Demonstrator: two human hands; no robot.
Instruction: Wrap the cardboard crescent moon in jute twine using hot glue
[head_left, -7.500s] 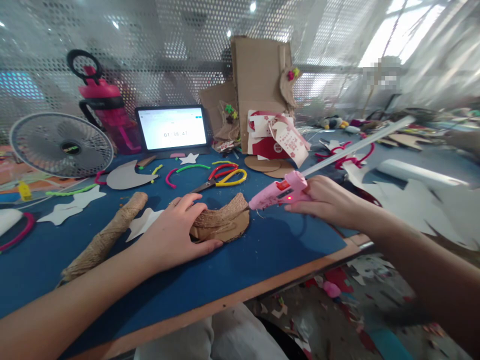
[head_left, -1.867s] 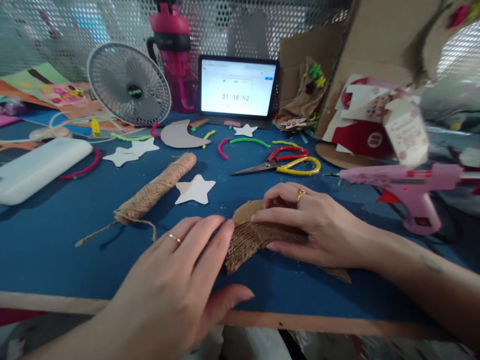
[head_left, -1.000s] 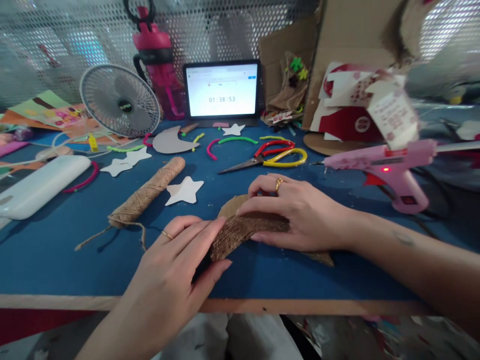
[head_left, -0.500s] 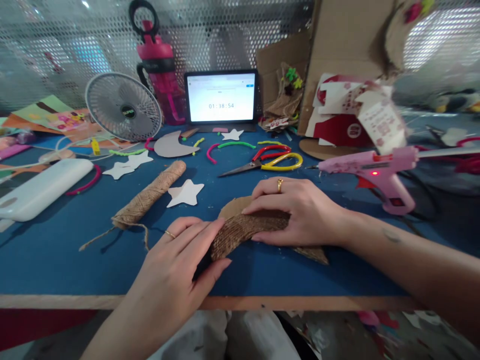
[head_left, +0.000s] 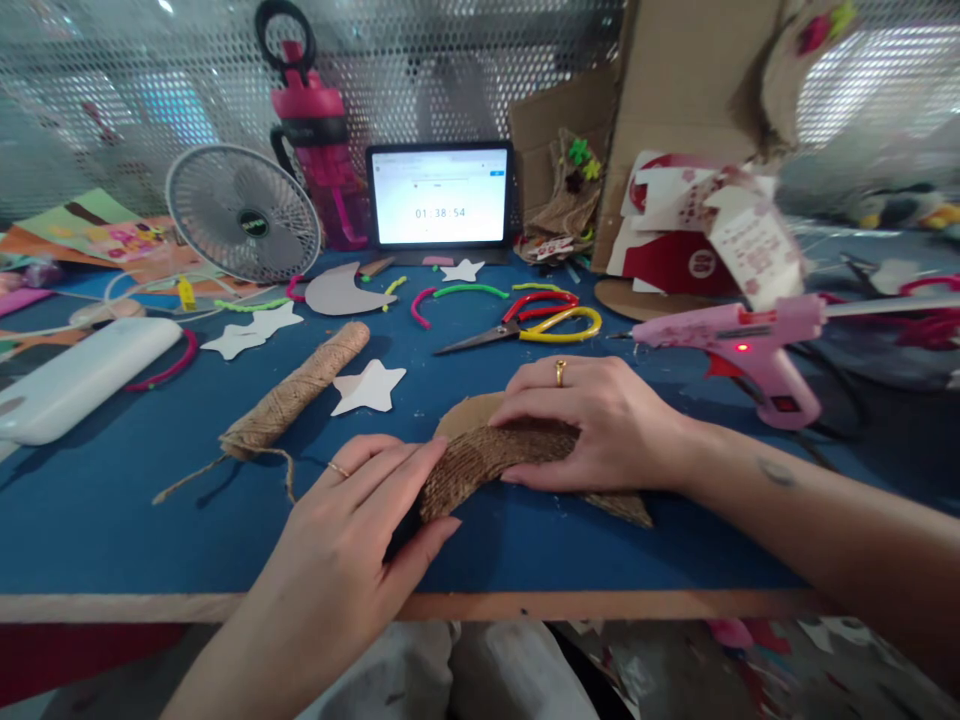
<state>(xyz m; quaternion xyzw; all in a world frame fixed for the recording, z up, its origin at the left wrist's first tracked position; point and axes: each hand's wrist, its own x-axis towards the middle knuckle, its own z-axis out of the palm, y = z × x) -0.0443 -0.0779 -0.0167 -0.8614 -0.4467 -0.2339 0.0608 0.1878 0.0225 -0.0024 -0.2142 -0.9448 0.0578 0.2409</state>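
A curved, twine-wrapped cardboard piece (head_left: pixel 480 458) lies near the front of the blue table, with bare cardboard showing along its far side. My left hand (head_left: pixel 352 520) grips its left end between thumb and fingers. Over its middle and right part, my right hand (head_left: pixel 592 425) is closed, with the thumb on the near edge and fingers on the far edge. A pointed twine-covered tip (head_left: pixel 619 505) sticks out below the right palm. Left of my hands rests a roll of jute twine (head_left: pixel 296 390), its loose end trailing. A white paper star (head_left: pixel 369 387) lies beside it.
Scissors (head_left: pixel 525 322) with red and yellow handles lie beyond my hands. A pink glue gun (head_left: pixel 739 345) with a lit red light stands at right. Behind are a fan (head_left: pixel 244 215), a pink bottle (head_left: pixel 319 150) and a tablet (head_left: pixel 441 195). A white device (head_left: pixel 90 380) lies left.
The whole view has shifted very slightly. Both hands keep the same hold on the twine-wrapped piece.
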